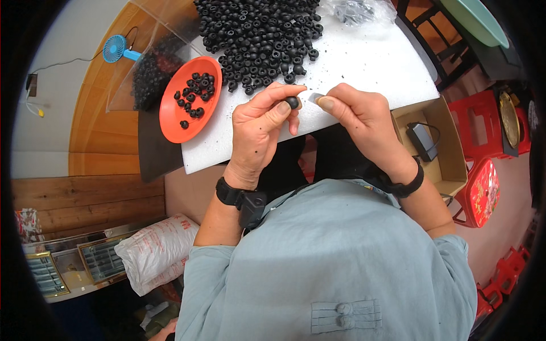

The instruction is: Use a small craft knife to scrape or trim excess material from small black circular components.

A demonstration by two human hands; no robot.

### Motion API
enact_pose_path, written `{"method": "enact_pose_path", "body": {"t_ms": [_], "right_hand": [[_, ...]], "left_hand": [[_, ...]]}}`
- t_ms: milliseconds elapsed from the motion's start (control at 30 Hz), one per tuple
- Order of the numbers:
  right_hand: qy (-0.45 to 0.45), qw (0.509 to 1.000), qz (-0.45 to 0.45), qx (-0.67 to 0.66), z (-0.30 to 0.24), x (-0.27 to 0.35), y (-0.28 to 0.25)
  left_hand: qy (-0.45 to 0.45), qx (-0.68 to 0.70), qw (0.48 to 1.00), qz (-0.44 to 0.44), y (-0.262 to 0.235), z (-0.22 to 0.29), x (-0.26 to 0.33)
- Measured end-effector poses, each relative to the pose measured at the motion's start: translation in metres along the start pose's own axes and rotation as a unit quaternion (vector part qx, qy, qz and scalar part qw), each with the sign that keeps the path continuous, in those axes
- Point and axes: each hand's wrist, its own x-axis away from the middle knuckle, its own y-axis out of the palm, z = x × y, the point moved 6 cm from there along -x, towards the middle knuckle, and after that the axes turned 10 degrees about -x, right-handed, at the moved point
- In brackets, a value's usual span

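Note:
My left hand pinches a small round black part between thumb and index finger, over the near side of the white foam board. Close by on the right, my right hand is closed on a small flat grey blade, whose tip points toward the black part. A narrow gap separates blade and part. Beyond my hands lies a large pile of similar black parts. Several more rest in a red-orange plate left of my left hand.
Clear plastic bags lie at the board's far right. Under its right edge stands a cardboard box holding a dark device. Red stools are to the right. A blue fan and a white sack are at the left.

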Motion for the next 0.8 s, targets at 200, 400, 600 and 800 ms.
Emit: {"method": "enact_pose_path", "body": {"t_ms": [200,400,600,800], "right_hand": [[-0.033,0.996,0.001,0.078,-0.0039,-0.0001,0.0033],[-0.035,0.995,0.006,0.091,-0.0043,0.001,0.0044],[-0.047,0.994,0.004,0.1,-0.0068,-0.0001,0.0054],[-0.08,0.989,0.003,0.122,-0.008,0.0011,0.0057]], "left_hand": [[-0.006,-0.01,1.0,-0.007,-0.0014,-0.0015,0.0016],[-0.003,-0.016,1.0,-0.012,-0.0016,-0.0002,0.002],[0.002,-0.009,1.0,-0.018,-0.0011,0.0008,0.0009],[-0.004,-0.005,1.0,-0.015,-0.0003,-0.0004,0.0013]]}}
